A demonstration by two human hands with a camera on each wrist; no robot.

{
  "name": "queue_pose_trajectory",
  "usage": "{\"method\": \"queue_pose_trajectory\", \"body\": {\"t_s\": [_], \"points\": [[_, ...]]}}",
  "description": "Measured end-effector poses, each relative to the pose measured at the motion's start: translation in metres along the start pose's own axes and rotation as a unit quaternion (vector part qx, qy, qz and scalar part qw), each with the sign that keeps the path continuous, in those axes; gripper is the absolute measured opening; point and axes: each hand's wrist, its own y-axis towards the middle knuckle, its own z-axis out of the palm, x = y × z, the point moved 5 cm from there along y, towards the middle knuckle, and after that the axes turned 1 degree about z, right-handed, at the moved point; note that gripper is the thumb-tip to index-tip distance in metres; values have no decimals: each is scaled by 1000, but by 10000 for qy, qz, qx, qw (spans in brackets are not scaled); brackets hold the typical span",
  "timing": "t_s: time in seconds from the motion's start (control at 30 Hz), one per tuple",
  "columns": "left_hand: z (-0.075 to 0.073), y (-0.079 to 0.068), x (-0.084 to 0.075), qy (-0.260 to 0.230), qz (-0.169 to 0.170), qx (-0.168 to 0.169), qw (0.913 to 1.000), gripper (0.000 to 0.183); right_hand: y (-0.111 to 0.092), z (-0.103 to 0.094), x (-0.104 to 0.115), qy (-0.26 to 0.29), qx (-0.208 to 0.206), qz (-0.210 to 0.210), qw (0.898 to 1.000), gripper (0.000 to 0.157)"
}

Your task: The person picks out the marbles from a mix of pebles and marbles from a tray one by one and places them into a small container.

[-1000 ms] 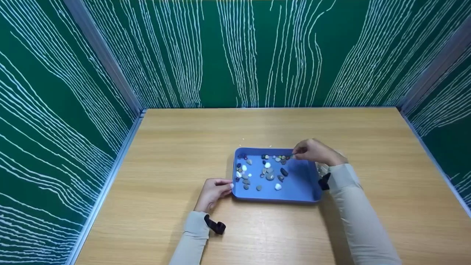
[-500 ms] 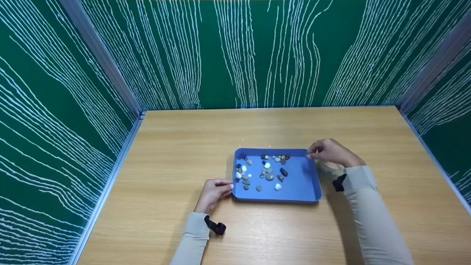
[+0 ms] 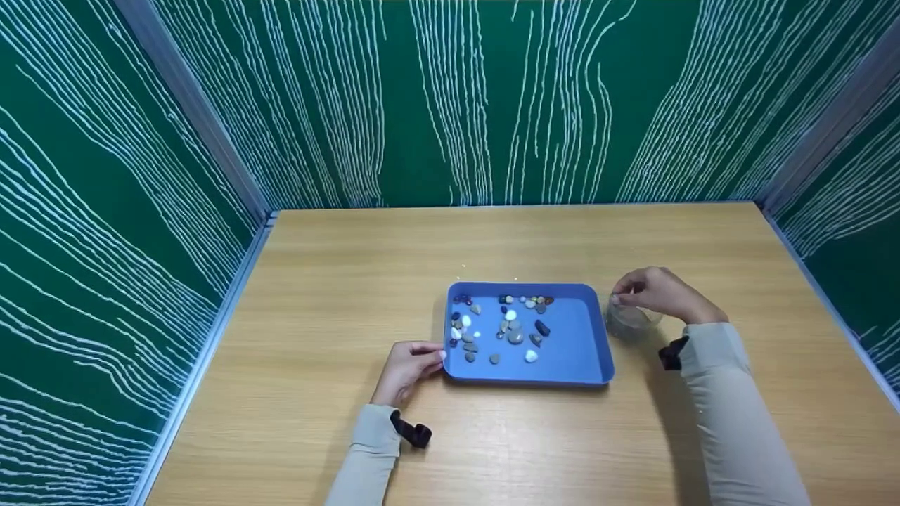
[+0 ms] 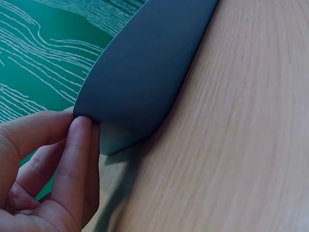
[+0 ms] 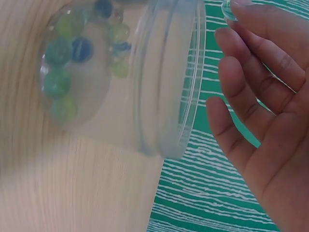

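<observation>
My left hand point(image 3: 408, 369) pinches the near left corner of a blue tray point(image 3: 573, 344). The left wrist view shows the fingertips point(image 4: 82, 123) at the rim of the tray's wall point(image 4: 140, 67). My right hand point(image 3: 657, 292) is just above the mouth of a clear jar point(image 3: 629, 325), right of the tray. Between its thumb and forefinger it pinches a clear greenish glass marble point(image 5: 228, 10), partly cut off by the frame in the right wrist view. Its other fingers are loosely bent. Several green, yellow and blue marbles point(image 5: 58, 82) lie at the bottom of the jar.
Inside the tray lie several pebbles, among them a white pebble point(image 3: 531, 356), a black pebble point(image 3: 542, 328) and grey pebbles point(image 3: 515, 336), with small dark beads along the far wall. The wooden table point(image 3: 351, 281) is bordered by green panels point(image 3: 408, 105) with white lines.
My right hand has moved right, from over the tray's far side to above the jar, carrying the marble. My left hand and the tray have stayed in place.
</observation>
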Motion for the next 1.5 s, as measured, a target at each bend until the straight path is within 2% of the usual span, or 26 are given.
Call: {"method": "queue_pose_trajectory", "body": {"t_s": [0.2,0.6,0.9,1.13,1.5], "points": [[0,1,-1,8,-24,-17,10000,30,-6,-5,-10,86,28,123,9999,26],[1,-1,-2,-46,-4,10,10000,32,-14,-12,-26,-40,-101,157,9998,24],[0,-2,-1,2,-28,-37,10000,30,-19,-16,-30,-141,-183,107,9997,26],[1,-1,-1,-17,-82,-8,10000,30,-21,-16,-37,-37,-134,327,9994,28],[1,-2,-2,22,-95,-28,9999,30,-23,-17,-40,-36,-199,316,9993,28]]}}
